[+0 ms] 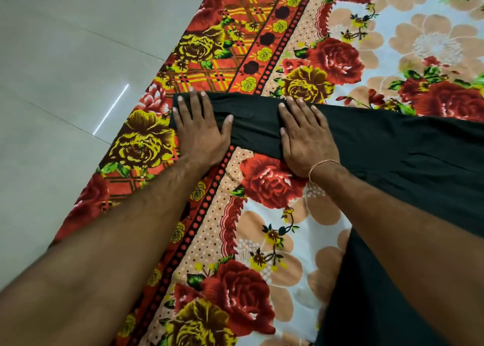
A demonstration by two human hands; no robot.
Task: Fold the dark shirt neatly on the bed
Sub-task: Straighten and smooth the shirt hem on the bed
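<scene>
We have the shirt (408, 159) spread on the bed (288, 241), over a bedsheet printed with red and yellow roses. Most of its dark cloth lies to the right, running off the right edge of the view, and one sleeve (251, 125) reaches out leftward toward the side of the bed.

Both our hands lie flat on that sleeve, palms down, fingers straight and slightly spread, grasping nothing. Our left hand (200, 130) presses the sleeve's outer end, near the bed's patterned border; its fingertips reach the sleeve's far edge and its heel rests on the sheet just below the cloth. Our right hand (305, 138) presses where the sleeve joins the body of the shirt, and a thin thread band (320, 166) circles that wrist. A stretch of bare sleeve shows between the two hands, with a few soft wrinkles in it.

A lower part of the shirt lies under our right forearm. Pale floor tiles (57, 83) show to the left of the bed.
</scene>
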